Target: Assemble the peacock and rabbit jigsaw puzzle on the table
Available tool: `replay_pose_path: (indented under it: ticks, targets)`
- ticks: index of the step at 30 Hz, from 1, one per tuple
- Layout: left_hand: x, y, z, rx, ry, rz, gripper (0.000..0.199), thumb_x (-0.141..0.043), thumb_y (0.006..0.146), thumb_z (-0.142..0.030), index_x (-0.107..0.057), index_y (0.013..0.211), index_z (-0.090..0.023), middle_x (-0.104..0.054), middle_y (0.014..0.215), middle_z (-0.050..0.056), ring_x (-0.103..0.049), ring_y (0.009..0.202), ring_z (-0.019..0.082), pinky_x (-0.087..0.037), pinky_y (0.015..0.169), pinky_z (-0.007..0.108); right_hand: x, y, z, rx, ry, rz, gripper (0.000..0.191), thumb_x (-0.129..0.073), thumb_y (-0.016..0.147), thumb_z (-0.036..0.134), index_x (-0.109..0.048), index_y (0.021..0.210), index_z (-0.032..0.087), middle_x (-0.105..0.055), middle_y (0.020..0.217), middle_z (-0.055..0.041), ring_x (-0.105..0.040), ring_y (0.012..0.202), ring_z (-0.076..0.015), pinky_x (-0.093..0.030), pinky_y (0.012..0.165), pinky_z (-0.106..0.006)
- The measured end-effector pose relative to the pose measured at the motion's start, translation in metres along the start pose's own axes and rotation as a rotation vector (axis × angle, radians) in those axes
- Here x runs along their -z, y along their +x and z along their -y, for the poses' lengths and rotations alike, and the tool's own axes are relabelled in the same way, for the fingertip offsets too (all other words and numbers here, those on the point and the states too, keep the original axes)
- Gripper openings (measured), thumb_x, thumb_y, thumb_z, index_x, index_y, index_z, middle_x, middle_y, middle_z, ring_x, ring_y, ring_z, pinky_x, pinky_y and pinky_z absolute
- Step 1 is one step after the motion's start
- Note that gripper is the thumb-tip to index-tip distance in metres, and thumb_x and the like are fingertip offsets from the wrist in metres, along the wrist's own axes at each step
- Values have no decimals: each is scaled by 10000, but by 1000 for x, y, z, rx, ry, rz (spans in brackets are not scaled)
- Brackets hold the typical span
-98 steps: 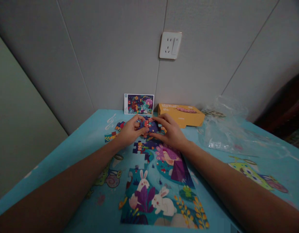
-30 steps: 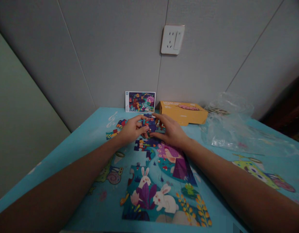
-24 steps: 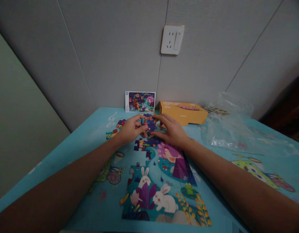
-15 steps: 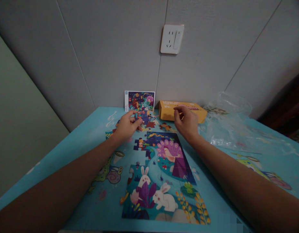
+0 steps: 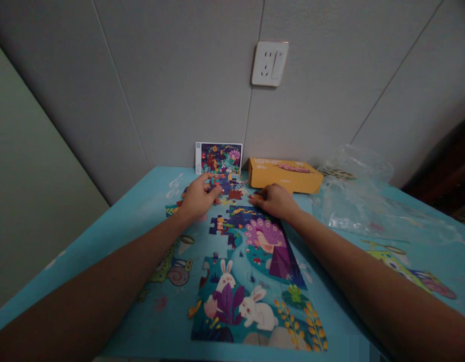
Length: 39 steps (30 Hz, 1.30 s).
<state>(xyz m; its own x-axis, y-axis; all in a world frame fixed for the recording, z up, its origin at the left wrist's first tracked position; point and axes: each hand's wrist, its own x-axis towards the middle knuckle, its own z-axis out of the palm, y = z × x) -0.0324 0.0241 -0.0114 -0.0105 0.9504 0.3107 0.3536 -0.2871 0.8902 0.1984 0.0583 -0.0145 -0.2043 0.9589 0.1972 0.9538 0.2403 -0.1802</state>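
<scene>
A partly joined jigsaw puzzle [image 5: 255, 281] with white rabbits and a pink peacock lies flat on the table before me. Beyond its upper left edge, my left hand [image 5: 200, 197] is closed, thumb and fingers around a dark purple puzzle piece [image 5: 223, 182]. My right hand [image 5: 277, 202] is low over the table, just past the puzzle's far edge, its fingertips closed on an orange-brown puzzle piece [image 5: 256, 196] that they partly cover. Several loose pieces [image 5: 236, 194] lie between the two hands, and more show beside my left wrist.
A picture card [image 5: 220, 158] leans upright against the wall. Right of it stands a yellow box [image 5: 285, 176], close behind my right hand. Crumpled clear plastic [image 5: 353, 201] lies at the right on the blue table cover [image 5: 134, 201]. A socket [image 5: 270, 64] is on the wall.
My right hand has come down and left from in front of the yellow box onto the orange-brown puzzle piece. My left hand has stayed in nearly the same place.
</scene>
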Motion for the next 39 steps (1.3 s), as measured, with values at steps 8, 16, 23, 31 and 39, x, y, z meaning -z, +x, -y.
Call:
replay_pose_path:
  ticks: [8,16,23,31,39]
  targets:
    - [-1,-3,0,15,25,16,333,-616,790,-247,-552,1103,-155,-586,523,-47,-620,496,147,-443,500,222,-3,-2,-1,32,37,-52,372,-639,783,490,-738,873,142,-695,862,-142,-646,752,-221,-455,664,-292]
    - [-3,0,8,-10,13,40,294,-575,798,-199,-573,1089,-154,-575,535,-36,-607,503,139,-443,497,218,0,-4,-2,18,-104,-101,431,-595,797,519,-728,774,110,-683,794,-184,-652,748,-255,-469,656,-324]
    - [-3,-3,3,-11,5,93,332,-531,810,-159,-554,1141,-157,-534,522,-51,-591,503,124,-429,486,190,-5,0,-5,18,92,-78,315,-678,757,430,-677,867,135,-685,829,-125,-638,756,-230,-449,658,-302]
    - [-4,-2,7,2,-12,92,327,-558,807,-190,-559,1132,-151,-529,522,-52,-589,489,124,-425,477,192,-1,-2,-1,195,237,-246,182,-607,819,325,-634,829,145,-657,797,-78,-579,719,-172,-405,642,-273]
    - [-4,-4,2,-33,-60,122,315,-610,782,-273,-552,1070,-161,-531,523,-66,-579,478,121,-435,487,200,-4,-11,26,160,1233,-143,367,-741,652,414,-533,868,203,-567,692,42,-553,562,-114,-461,550,-262]
